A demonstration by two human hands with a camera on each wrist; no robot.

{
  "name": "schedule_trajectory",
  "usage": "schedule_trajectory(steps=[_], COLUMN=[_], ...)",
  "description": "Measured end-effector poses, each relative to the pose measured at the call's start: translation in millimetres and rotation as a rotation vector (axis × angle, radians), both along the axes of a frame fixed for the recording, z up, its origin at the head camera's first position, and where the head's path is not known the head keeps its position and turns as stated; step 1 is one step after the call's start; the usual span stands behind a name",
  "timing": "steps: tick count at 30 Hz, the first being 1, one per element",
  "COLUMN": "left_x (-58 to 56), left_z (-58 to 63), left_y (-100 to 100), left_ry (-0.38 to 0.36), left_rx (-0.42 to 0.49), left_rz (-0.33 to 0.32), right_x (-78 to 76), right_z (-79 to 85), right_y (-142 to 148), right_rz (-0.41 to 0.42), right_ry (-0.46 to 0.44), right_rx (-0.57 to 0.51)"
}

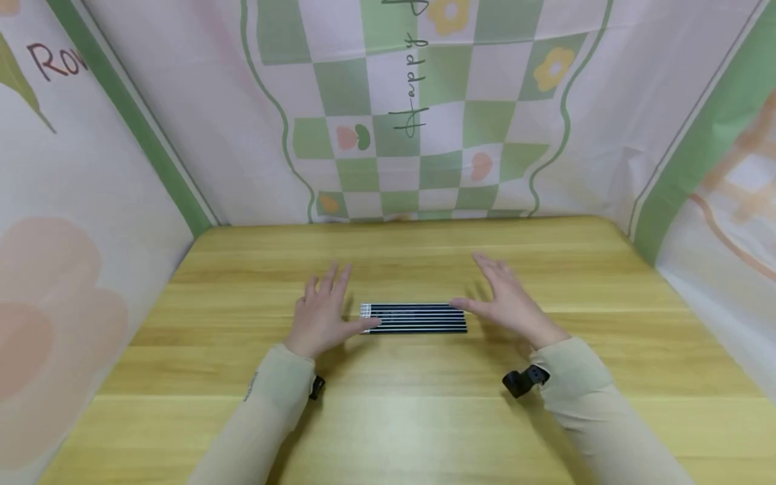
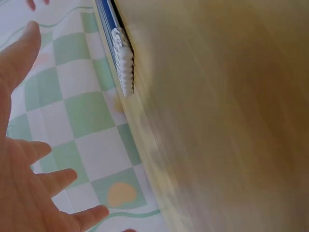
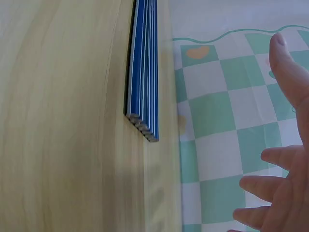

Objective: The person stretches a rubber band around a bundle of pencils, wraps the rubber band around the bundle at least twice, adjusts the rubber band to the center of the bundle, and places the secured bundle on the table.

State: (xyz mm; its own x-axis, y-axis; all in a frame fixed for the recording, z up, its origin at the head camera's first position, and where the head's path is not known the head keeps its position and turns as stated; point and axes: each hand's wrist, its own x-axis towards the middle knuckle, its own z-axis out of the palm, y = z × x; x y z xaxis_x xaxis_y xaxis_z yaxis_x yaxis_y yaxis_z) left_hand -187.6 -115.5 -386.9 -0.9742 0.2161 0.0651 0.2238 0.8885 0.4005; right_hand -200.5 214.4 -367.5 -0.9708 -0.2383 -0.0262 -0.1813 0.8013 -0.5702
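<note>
Several dark blue pencils [image 1: 418,319] lie side by side in a flat row on the wooden table, running left to right. Their white eraser ends [image 2: 124,70] point left; the blunt opposite ends [image 3: 141,128] point right. My left hand [image 1: 320,322] hovers at the eraser end with fingers spread, its thumb overlapping the row in the head view. Over at the other end, my right hand [image 1: 508,300] is also spread, thumb tip overlapping the row's far right corner. Both wrist views show a gap between the hand and the pencils, and neither hand holds anything.
The wooden table [image 1: 412,417] spreads out around the pencils. Behind it hangs a green-and-white checked cloth [image 1: 442,128], and printed fabric walls [image 1: 67,269] rise at both sides. A black wrist camera [image 1: 525,380] sits under the right sleeve.
</note>
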Motion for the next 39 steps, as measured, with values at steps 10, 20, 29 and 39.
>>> schedule_trajectory(steps=[10, 20, 29, 39], left_x=[-2.8, -5.4, -11.7, -18.6], left_z=[-7.7, -7.8, -9.6, -13.2], left_y=[6.6, 12.5, 15.1, 16.5], left_ry=[-0.114, -0.263, -0.311, -0.343], left_rx=[0.127, 0.331, 0.371, 0.378], left_rz=[-0.017, -0.029, -0.042, -0.046], right_x=[2.9, 0.7, -4.1, -5.9], right_z=[-14.8, -27.8, -34.5, -38.5], right_y=[-7.7, -13.3, -18.0, -21.4], right_rz=[0.027, 0.0, 0.025, 0.04], right_ry=[-0.093, -0.114, -0.151, -0.151], right_rx=[-0.184, -0.306, -0.299, -0.273])
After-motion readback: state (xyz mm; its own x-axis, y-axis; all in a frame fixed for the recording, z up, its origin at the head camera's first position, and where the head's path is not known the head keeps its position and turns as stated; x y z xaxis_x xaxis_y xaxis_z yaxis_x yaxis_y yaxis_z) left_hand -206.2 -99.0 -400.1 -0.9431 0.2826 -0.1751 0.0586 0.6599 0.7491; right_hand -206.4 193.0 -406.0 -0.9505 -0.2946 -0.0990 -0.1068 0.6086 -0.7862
